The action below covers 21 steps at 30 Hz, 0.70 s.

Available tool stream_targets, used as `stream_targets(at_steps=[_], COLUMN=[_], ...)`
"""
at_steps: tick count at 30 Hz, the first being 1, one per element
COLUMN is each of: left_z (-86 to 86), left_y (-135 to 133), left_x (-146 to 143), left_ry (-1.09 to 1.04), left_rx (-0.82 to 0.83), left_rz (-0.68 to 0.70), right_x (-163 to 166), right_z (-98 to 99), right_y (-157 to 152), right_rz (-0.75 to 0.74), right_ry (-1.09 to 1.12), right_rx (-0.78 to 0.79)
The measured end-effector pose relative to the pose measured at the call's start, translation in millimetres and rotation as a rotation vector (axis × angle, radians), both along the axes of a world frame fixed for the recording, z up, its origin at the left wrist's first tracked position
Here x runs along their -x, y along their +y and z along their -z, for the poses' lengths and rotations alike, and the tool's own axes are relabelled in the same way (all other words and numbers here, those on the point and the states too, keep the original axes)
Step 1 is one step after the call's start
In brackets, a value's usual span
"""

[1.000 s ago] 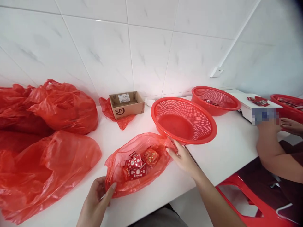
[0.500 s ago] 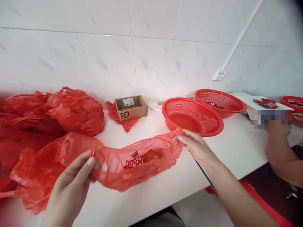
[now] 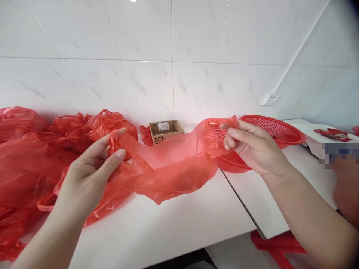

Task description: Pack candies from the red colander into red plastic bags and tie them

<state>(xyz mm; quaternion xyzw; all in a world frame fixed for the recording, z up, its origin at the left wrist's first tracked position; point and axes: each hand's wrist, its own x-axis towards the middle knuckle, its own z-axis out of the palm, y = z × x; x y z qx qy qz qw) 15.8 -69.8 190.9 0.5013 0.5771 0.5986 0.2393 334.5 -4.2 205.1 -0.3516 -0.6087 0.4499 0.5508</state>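
Note:
A thin red plastic bag (image 3: 171, 168) hangs stretched between both my hands, lifted off the white table (image 3: 174, 224). My left hand (image 3: 92, 164) pinches its left rim between thumb and fingers. My right hand (image 3: 249, 145) pinches the right rim, just in front of a red mesh basket (image 3: 232, 160). The bag sags in the middle and its contents are hidden from this angle. A second red basket (image 3: 275, 129) stands behind my right hand.
Several bulky red plastic bags (image 3: 30, 157) are heaped along the left of the table. A small open cardboard box (image 3: 165, 131) sits at the tiled wall. Another person's arm (image 3: 344, 183) is at the right edge, near red packets (image 3: 332, 134) on a white block. A red stool (image 3: 277, 244) stands below.
Both hands have raised the red bag from the table to mid-air and pulled its rim apart. The view tilted up, and the small packets inside the bag no longer show.

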Motion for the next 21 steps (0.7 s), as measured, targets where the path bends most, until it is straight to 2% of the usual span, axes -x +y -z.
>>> stream_targets(at_steps=[4, 7, 13, 15, 17, 21], left_z=[11.7, 15.6, -7.9, -16.0, -21.7, -26.1], left_y=[8.8, 16.4, 28.1, 31.6, 34.9, 41.7], left_x=[14.3, 21.4, 4.7, -8.5, -22.4, -44.3], left_ry=[-0.094, -0.218, -0.303, -0.258, -0.126, 0.168], left_rx=[0.164, 0.17, 0.061, 0.065, 0.164, 0.405], left_rz=[0.108, 0.307, 0.549, 0.691, 0.793, 0.839], right_x=[-0.8, 1.8, 16.6, 27.5, 42.5, 76.6], right_z=[-3.0, -3.1, -26.1, -36.4, -44.0, -49.6], right_y=[-3.2, -4.7, -10.0, -10.6, -9.7, -3.6], right_rz=[0.009, 0.048, 0.054, 0.013, -0.041, -0.177], right_ry=[-0.095, -0.244, -0.565, -0.674, -0.75, -0.784], right_rx=[-0.035, -0.078, -0.151, -0.201, -0.253, -0.318])
